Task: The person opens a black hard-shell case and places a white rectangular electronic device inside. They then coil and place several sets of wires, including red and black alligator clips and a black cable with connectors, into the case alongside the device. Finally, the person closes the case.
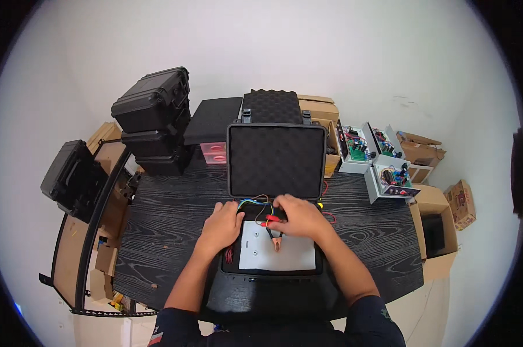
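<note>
An open black hard case (318, 267) lies in front of me, its lid (276, 162) raised and lined with dark foam. Inside it sits a pale grey metal panel (279, 259) with small fittings. My left hand (222, 225) is at the case's left edge, fingers bent beside the blue and yellow wires (254, 202); whatever they grip is hidden. Curled over the right part of the case, my right hand (301, 217) closes around an alligator clip (277, 244) with copper jaws and red and black insulation. Its jaws hang over the panel. A coil of red wire (229, 255) lies beside the panel.
Stacked black cases (151, 110) stand at the back left, with a pink drawer unit (214, 152) nearby. Open grey device boxes with circuit boards (357, 151) occupy the back right. A cardboard box (419, 203) is off the dark table's (365, 248) right edge; a shelf frame (89, 254) flanks its left.
</note>
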`<state>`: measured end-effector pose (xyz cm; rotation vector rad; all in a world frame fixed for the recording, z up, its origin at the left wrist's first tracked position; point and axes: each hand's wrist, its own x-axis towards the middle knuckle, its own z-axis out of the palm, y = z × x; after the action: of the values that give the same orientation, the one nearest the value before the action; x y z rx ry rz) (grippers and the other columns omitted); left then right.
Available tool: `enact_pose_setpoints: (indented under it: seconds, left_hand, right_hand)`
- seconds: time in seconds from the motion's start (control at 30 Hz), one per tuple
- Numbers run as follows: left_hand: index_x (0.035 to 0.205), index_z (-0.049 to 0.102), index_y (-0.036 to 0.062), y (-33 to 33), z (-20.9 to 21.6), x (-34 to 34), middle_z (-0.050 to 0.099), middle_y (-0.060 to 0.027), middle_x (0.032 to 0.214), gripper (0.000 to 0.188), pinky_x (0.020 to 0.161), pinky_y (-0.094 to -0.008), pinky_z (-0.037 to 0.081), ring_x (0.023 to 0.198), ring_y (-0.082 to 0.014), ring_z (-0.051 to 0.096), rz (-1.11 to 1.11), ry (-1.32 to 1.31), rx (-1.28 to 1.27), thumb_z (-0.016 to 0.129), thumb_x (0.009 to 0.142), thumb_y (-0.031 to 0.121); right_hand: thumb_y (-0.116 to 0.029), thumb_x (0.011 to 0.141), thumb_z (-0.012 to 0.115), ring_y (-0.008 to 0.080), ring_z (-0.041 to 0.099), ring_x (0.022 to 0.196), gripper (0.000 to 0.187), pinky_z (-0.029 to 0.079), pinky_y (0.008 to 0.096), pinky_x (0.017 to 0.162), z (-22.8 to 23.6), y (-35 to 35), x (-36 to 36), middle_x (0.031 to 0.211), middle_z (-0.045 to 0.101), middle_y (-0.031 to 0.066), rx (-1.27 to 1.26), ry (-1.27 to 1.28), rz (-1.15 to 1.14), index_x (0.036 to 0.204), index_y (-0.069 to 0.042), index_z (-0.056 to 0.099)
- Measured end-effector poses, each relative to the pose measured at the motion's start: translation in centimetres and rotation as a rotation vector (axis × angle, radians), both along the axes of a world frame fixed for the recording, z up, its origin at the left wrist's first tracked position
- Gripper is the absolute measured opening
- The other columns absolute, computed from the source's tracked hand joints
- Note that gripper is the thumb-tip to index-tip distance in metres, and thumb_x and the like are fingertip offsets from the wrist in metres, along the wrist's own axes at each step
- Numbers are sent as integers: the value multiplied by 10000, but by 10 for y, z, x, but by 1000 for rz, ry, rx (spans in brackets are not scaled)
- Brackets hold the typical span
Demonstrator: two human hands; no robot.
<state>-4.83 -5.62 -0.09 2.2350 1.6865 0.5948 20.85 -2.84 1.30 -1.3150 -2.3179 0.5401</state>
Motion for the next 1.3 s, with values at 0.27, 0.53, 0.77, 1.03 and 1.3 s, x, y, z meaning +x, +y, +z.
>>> enact_pose_setpoints:
  seconds: [0.27,0.53,0.77,1.03,1.3]
  left_hand:
    - [1437,571,-8,18,-11,-8,655,-238,1287,431,1053,-492,507,1215,-422,616,-149,-218,186,557,1013,69]
    - [1377,633,10,21,11,2,672,-189,1189,516,995,-475,523,1115,-392,656,-265,-185,108,540,873,-55]
    - [1104,703,10,24,15,11,696,-154,1042,223,871,-486,533,1002,-371,677,-205,27,219,661,905,103]
    - [1240,724,27,45,2,36,747,-151,1100,339,920,-490,549,1026,-357,708,-381,-82,380,671,914,100]
    - [1298,744,85,38,6,40,765,-139,1078,455,953,-472,542,1006,-336,725,-350,136,253,648,854,49]
  right_hand:
    - [-102,962,722,361,732,1006,195,571,454,859,-13,-18,16,1034,732,164,-141,260,-67,1132,-34,655]
    - [-86,954,730,347,745,900,172,585,422,802,-29,-9,28,1008,737,166,165,241,-158,1106,-20,682]
    - [-116,938,739,363,736,912,164,582,449,801,-29,-14,22,1003,725,155,161,112,-200,1074,-29,709]
    - [-253,916,773,364,711,983,239,582,473,863,-32,-18,24,1055,660,151,162,-50,-131,980,-23,763]
    - [-205,839,834,388,694,1076,329,575,456,948,-34,-37,35,1200,679,171,215,-40,-112,1074,-7,716]
